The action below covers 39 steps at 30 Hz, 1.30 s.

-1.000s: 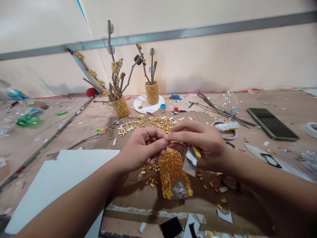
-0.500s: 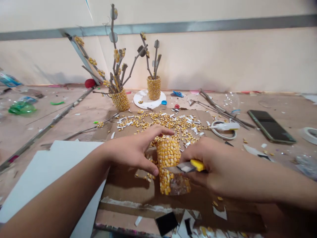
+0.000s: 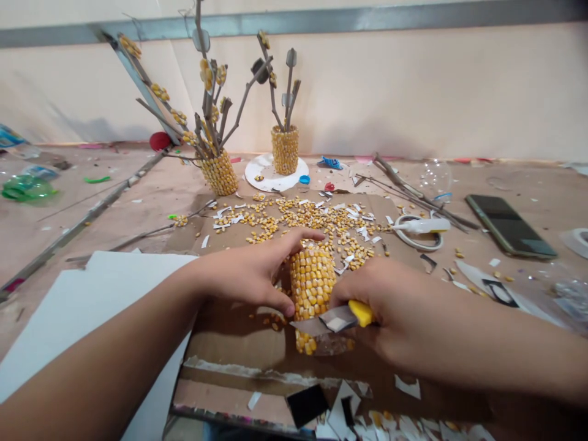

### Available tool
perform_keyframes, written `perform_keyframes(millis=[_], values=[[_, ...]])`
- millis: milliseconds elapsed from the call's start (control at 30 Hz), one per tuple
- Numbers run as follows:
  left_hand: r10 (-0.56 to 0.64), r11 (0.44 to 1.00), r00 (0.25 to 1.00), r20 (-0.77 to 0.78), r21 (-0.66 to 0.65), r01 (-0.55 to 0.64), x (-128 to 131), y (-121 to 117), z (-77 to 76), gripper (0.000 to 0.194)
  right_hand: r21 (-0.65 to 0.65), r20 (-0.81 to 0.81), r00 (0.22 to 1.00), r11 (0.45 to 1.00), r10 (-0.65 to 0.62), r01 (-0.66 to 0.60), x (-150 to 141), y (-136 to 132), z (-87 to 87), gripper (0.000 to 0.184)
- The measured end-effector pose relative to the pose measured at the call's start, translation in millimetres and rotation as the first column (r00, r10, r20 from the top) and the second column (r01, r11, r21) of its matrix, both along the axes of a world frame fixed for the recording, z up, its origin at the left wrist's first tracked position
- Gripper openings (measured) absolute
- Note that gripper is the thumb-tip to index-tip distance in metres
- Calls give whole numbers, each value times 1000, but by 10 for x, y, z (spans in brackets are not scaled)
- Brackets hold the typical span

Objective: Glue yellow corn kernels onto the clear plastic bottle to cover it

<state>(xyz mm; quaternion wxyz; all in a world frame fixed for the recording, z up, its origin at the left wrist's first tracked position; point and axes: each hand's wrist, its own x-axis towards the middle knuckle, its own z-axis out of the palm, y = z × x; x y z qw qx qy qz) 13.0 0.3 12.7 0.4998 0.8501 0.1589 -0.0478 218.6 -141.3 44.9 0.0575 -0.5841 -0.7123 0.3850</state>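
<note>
Kernel-covered container [image 3: 313,282] stands upright, or nearly so, on the brown cardboard [image 3: 234,343], front and centre, between the two hands. Rows of corn are seen around the wall; at the lower right a bare, see-through patch [image 3: 331,344] is left exposed.

Hands apart from each other. Left hand [image 3: 248,269] is spread in an open curve at the container's left side, one finger over the top rim, thumb beside the wall; whether any pressure is applied cannot be told. Right hand [image 3: 386,300] is closed around a bladed tool [image 3: 337,320] with a yellow part, exact type unclear; the grey blade is laid across the container's lower front — contact with the kernels cannot be confirmed.

Handling, as judged: light, hollow, likely thin plastic under the corn, so fairly stiff where kernels are packed and more easily dented at the bare patch. Surface bumpy, grip probably decent, though a slick feel is possible on the glossy parts. Kernels could be popped off if scraped or squeezed. Best held low around the fully covered left wall, or steadied lightly at the rim — bare patch to be avoided.

Loose kernels [image 3: 298,211] and white scraps [image 3: 362,233] are scattered behind; white sheets [image 3: 92,306] are seen at left.
</note>
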Motion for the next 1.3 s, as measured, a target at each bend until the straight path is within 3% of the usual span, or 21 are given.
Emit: perform_keyframes(millis=[200, 500, 1067, 1300], values=[[-20, 999, 1000, -4, 30, 20, -14, 5, -35, 102, 101, 76, 997, 995, -28, 20, 20, 39, -63, 15], [-11, 1000, 1000, -12, -8, 11, -3, 9, -34, 108, 181, -7, 1000, 983, -27, 28, 21, 50, -63, 18], [-27, 998, 1000, 13, 55, 27, -14, -14, -26, 95, 249, -23, 997, 967, 68, -60, 4, 27, -110, 18], [2, 996, 999, -34, 90, 1, -9, -27, 3, 99, 342, -43, 978, 923, 205, -179, 104, 51, -50, 27]])
